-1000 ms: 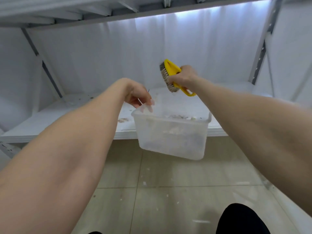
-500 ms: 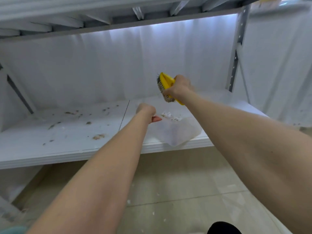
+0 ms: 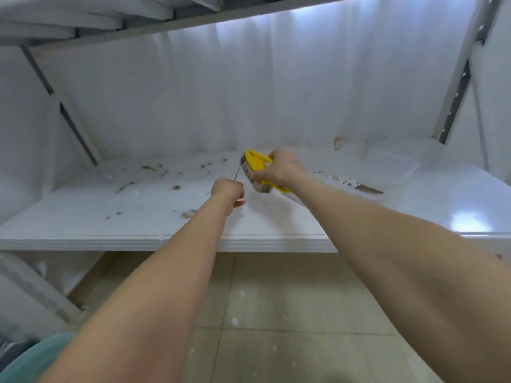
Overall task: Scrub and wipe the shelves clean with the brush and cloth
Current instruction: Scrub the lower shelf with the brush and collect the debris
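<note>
Right grip [image 3: 282, 170]: fingers wrapped round the yellow back of the brush [image 3: 256, 165], holding it over the shelf.
Brush: yellow plastic body with pale bristles. It sits in the right grip and is tilted, with the bristles facing left and down toward the left grip. I cannot tell whether the bristles touch the board.
Left grip [image 3: 228, 190]: fingers curled in toward the palm, just below and left of the bristles, over the shelf. Whether it pinches anything cannot be told.
Shelf [image 3: 83, 217]: white glossy board under both grips, with its front edge nearer the camera than either. A bright reflection lies well to the right of the right grip.
Dirt [image 3: 177, 187]: brown flecks and crumbs scattered on the board, mostly left of the left grip and beyond it. More dark bits and a longer brown scrap lie right of the right grip.
Container [image 3: 392, 168]: clear plastic tub on the shelf, well to the right of the right grip and a little farther back — faint against the white.
Back sheet [image 3: 249, 92]: white draped sheet behind the shelf, beyond both grips.
Upper shelf [image 3: 116, 23]: grey underside, above both grips.
Floor [image 3: 276, 299]: pale tiles with white specks, below the shelf edge, between the two forearms.
</note>
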`<state>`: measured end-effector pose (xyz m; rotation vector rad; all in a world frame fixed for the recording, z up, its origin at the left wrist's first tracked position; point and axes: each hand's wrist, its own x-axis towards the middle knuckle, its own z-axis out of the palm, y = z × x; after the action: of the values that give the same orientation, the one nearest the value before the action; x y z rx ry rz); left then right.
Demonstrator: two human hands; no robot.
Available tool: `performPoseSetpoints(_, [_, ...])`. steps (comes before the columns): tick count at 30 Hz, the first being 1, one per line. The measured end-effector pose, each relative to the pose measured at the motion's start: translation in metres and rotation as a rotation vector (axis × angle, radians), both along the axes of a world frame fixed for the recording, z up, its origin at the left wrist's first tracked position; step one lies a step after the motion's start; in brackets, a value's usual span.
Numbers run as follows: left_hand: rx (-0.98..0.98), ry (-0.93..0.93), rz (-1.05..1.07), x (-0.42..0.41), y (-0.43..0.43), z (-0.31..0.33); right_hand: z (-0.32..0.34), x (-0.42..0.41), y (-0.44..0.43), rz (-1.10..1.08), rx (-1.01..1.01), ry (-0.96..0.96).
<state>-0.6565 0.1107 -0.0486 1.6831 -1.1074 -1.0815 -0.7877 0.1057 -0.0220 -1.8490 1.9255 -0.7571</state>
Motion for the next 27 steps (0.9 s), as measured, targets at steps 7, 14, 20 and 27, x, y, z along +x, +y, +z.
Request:
performPoseSetpoints(7, [-0.048, -0.142, 0.083, 0.116, -0.052, -0.015, -0.050, 0.030, -0.046, -0.350, 0.064, -0.087])
performPoseSetpoints(14, [-0.089, -0.636, -0.165, 0.167, -0.111, -0.040, -0.062, 0.105, -0.085, -0.296, 0.168, 0.052])
performPoseSetpoints(20, [-0.014, -0.995, -0.408, 0.209, -0.149, -0.050, -0.059, 0.123, -0.104, -0.439, 0.172, 0.238])
performPoseSetpoints(27, [-0.039, -1.056, -0.600, 0.222, -0.169, -0.046, -0.056, 0.142, -0.112, -0.411, 0.282, 0.390])
